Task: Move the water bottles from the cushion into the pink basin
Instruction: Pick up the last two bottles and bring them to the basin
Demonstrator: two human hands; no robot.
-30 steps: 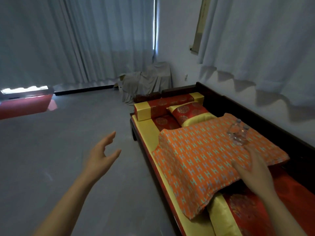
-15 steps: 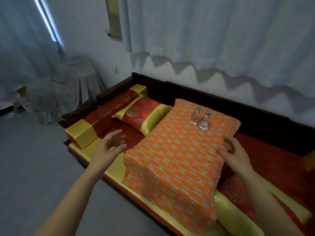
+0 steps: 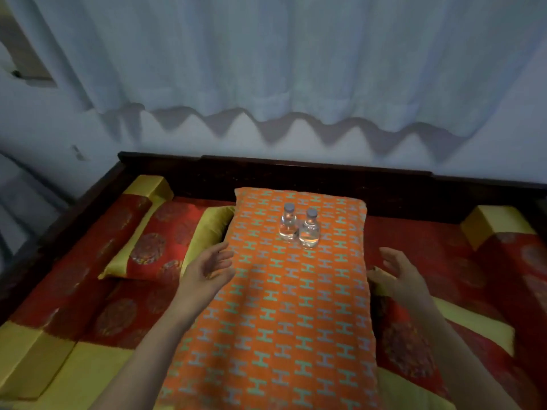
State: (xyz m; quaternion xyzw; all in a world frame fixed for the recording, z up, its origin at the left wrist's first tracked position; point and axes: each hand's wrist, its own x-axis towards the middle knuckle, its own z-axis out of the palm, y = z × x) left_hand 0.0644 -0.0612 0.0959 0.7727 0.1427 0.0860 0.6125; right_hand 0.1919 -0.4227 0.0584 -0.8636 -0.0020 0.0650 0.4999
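Two small clear water bottles with grey caps stand upright side by side near the far end of a long orange cushion (image 3: pixel 284 306) patterned with teal H shapes; the left bottle (image 3: pixel 288 222) touches the right bottle (image 3: pixel 309 229). My left hand (image 3: pixel 207 269) hovers at the cushion's left edge, fingers apart, holding nothing. My right hand (image 3: pixel 398 272) is at the cushion's right edge, also spread and empty. Both hands are nearer to me than the bottles. No pink basin is in view.
The cushion lies on a red and yellow daybed with a dark wooden back rail (image 3: pixel 296 173). A red and yellow pillow (image 3: pixel 165 244) lies to the left, yellow bolsters (image 3: pixel 497 226) at both ends. White curtains (image 3: pixel 281 60) hang behind.
My view has swung right from the room floor to face the daybed squarely. Both hands have come forward to either side of the orange cushion, closer to the bottles.
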